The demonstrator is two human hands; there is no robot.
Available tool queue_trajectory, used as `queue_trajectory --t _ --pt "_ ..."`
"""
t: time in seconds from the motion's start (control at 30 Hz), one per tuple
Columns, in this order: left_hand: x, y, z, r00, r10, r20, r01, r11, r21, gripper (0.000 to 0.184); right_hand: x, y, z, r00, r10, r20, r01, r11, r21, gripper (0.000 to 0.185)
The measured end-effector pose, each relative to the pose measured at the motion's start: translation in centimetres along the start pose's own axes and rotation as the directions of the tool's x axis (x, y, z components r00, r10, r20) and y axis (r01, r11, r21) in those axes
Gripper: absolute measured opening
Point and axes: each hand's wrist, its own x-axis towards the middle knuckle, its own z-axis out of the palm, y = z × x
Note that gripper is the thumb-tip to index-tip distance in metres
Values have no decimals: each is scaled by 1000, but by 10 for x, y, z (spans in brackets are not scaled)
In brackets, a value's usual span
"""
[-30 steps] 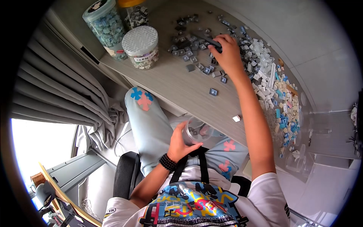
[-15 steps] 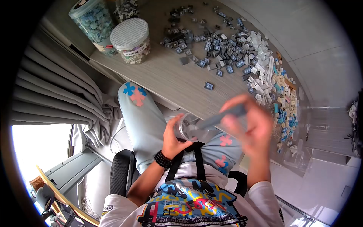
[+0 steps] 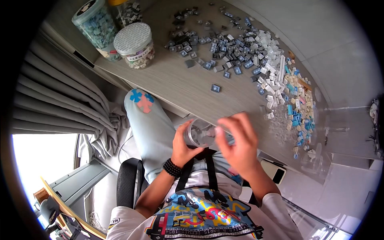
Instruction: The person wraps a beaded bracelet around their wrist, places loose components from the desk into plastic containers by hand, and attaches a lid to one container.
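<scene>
My left hand (image 3: 185,145) is wrapped around a clear plastic jar (image 3: 191,138), which it holds tilted above my lap, just off the desk edge. A few pale, translucent pieces show inside the jar, too blurred to name. At the jar's right side is my right hand (image 3: 241,145), somewhat smeared by motion. Its thumb and fingers are apart near the jar's rim, and nothing shows between them. Loose keycaps lie on the desk beyond the hands: dark grey ones (image 3: 236,52), white ones (image 3: 269,76) and clear ones (image 3: 280,130).
Cream and blue keycaps (image 3: 298,116) lie at the desk's right. A white-lidded tub (image 3: 138,56), a tall jar of bluish pieces (image 3: 96,30) and a yellow-lidded jar (image 3: 128,14) stand back left. A phone-like device (image 3: 274,172) lies right of my lap. Curtains (image 3: 60,92) hang left.
My right hand has moved left and down, close to the jar. The long grey thing that showed at its fingers is out of sight. My left hand stays on the jar.
</scene>
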Motion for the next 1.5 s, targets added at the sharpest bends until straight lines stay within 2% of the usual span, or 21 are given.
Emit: queue_trajectory --t 0.03,0.07,0.13,0.17,0.27,0.3,0.33,0.4,0.47,0.53,0.67,0.7,0.87,0.93,1.0,1.07,1.13,1.17,1.23,1.37,1.5 --pt "0 1 -2 1000 4 15 -4 1000 6 93 -3 14 -3 996 -43 -73 34 992 -121 26" --pt "-2 0 -3 1000 4 19 -4 1000 3 93 -8 19 -7 996 -40 -74 31 992 -124 26" --pt "0 -4 -3 1000 9 27 -10 999 47 100 -12 27 -13 972 168 -164 -205 946 -250 35" --pt "2 -7 -3 1000 11 20 -12 999 46 100 -17 31 -15 968 193 -162 -237 914 -328 40" --pt "-3 -5 -2 999 11 30 -13 999 50 100 -27 38 -17 967 234 -103 -256 872 -416 36" --pt "-2 -4 -1 1000 -7 21 6 1000 30 98 -31 38 -18 945 326 -38 -318 880 -351 30" --pt "-1 -2 0 1000 -23 10 23 1000 11 96 -32 40 -19 941 335 -42 -328 875 -357 30" --pt "-1 -1 1 999 -44 19 44 999 0 95 -30 44 -18 940 341 8 -330 916 -228 26" --pt "-1 -3 0 1000 -27 5 27 1000 -15 95 -24 44 -17 930 366 6 -357 910 -209 25" --pt "-1 -2 -2 1000 -20 11 20 1000 3 96 -17 43 -14 934 349 -73 -357 919 -170 21" --pt "1 -3 0 1000 -8 24 7 1000 13 98 -9 53 -15 934 356 -32 -357 921 -159 22" --pt "1 -2 0 1000 -5 27 5 1000 12 98 -7 60 -14 935 347 -70 -354 925 -140 20" --pt "0 -3 -1 999 -19 29 18 1000 22 98 6 76 -24 929 332 -166 -364 901 -236 15" --pt "0 -3 -1 999 -24 25 23 999 27 98 12 77 -27 925 336 -176 -379 824 -421 13" --pt "-1 -1 1 999 -27 24 27 999 28 98 21 66 -19 910 360 -207 -415 785 -459 20" --pt "1 0 0 999 -30 37 28 999 43 98 34 49 -1 950 222 -219 -283 909 -306 42" --pt "1 0 2 999 -43 20 42 998 42 98 50 39 23 993 22 -113 -67 911 -407 70" --pt "0 0 2 998 -67 6 67 997 38 98 57 43 32 992 16 -122 -65 911 -406 70" --pt "-1 0 2 999 -52 9 51 998 40 97 71 61 50 997 -33 -71 -5 878 -478 89" --pt "0 1 1 998 -65 18 65 998 12 97 93 90 67 999 32 -36 -46 819 -572 91" --pt "1 1 1 996 -61 66 59 998 30 97 113 104 70 998 42 -39 -57 823 -565 91"
